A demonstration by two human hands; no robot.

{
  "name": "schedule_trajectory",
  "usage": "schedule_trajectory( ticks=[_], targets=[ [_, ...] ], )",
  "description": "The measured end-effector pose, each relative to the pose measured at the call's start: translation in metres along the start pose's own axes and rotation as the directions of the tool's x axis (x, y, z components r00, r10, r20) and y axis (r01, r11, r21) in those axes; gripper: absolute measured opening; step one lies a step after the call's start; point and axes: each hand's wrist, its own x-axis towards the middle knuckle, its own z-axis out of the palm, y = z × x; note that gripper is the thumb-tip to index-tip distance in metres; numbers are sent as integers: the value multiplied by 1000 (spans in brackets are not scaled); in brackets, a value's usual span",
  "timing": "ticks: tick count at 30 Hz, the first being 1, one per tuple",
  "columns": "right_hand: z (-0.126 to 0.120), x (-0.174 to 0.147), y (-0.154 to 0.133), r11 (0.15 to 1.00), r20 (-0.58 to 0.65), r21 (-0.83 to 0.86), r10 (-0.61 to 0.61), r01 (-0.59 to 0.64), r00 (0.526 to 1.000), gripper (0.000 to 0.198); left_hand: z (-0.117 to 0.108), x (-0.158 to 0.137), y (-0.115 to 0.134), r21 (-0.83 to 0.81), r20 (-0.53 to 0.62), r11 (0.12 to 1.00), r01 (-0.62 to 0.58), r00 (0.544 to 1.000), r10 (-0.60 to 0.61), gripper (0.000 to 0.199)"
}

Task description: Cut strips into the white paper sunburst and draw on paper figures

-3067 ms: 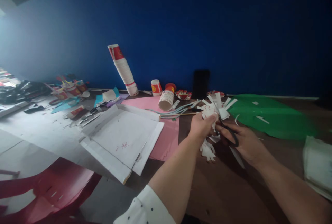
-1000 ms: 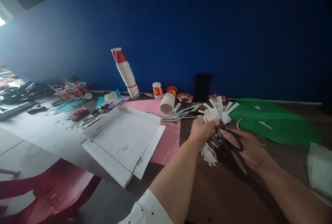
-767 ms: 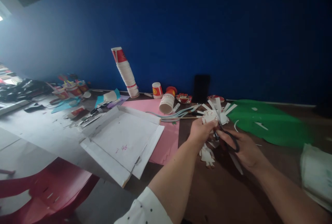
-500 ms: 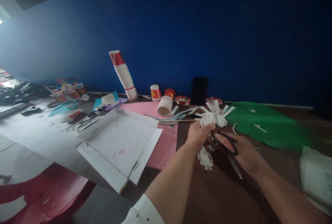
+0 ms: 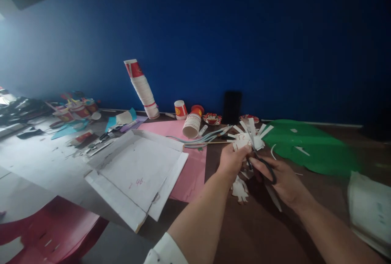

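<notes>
White fringed paper (image 5: 242, 138) is held over the desk (image 5: 244, 237) ahead at one o'clock, clamped by fingers of the left hand (image 5: 232, 160), seemingly so that it is steadied for the black-handled scissors (image 5: 271, 169). These are gripped at the paper's four o'clock by fingers of the right hand (image 5: 283, 177); a green sheet (image 5: 320, 152) is spread at three, a white cutout (image 5: 240, 189) laid at six
</notes>
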Motion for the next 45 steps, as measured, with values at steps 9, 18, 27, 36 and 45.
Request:
schedule_trajectory(
  ticks=[9,18,27,36,45],
  targets=[
    [-4,2,4,999,45,40,19,-21,999,47,-10,10,-9,12,38,999,-31,999,31,38],
    [-3,1,-1,992,61,107,60,-66,996,50,-10,6,-1,25,42,999,-28,999,27,37],
    [-10,5,9,985,106,157,57,-73,993,42,-15,8,7,78,93,997,0,996,-8,43],
    [-22,8,14,996,153,19,84,-88,985,45,-23,14,-1,70,152,997,-12,988,1,36],
    [-25,5,3,997,172,-30,75,-71,982,52,-17,11,5,-67,163,996,54,986,-42,34]
  ],
)
